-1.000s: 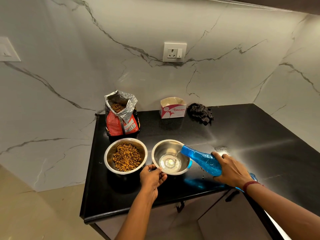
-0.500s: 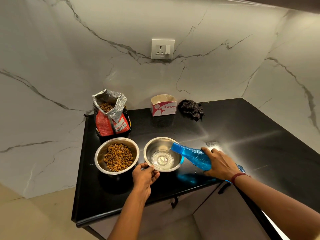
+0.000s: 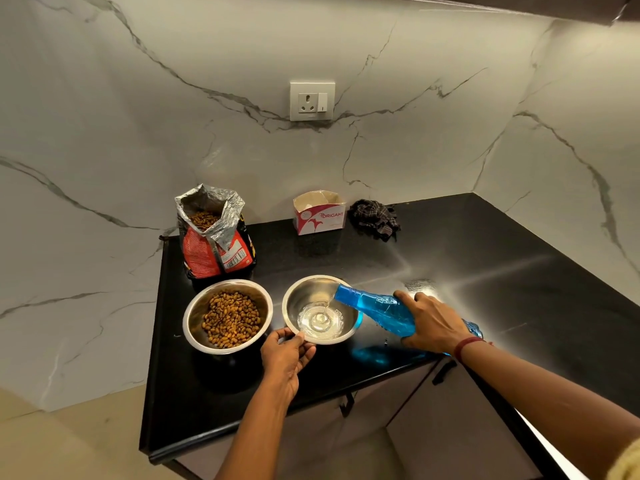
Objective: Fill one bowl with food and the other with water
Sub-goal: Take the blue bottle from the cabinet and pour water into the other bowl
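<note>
A glossy black table (image 3: pixel 485 271) stood in a corner of white, grey-veined marble walls (image 3: pixel 104 133) with a socket (image 3: pixel 312 101). From the left: an open red food bag (image 3: pixel 214 237), a steel bowl of kibble (image 3: pixel 228 317), and a box (image 3: pixel 319 213) printed "ORIGAMI". The left hand (image 3: pixel 285 355) pinched the water bowl (image 3: pixel 320 308) at its near rim; the right hand (image 3: pixel 433 323) clasped a tilted blue bottle (image 3: pixel 374 306), its mouth over the bowl's far-right rim, a thin stream falling in
</note>
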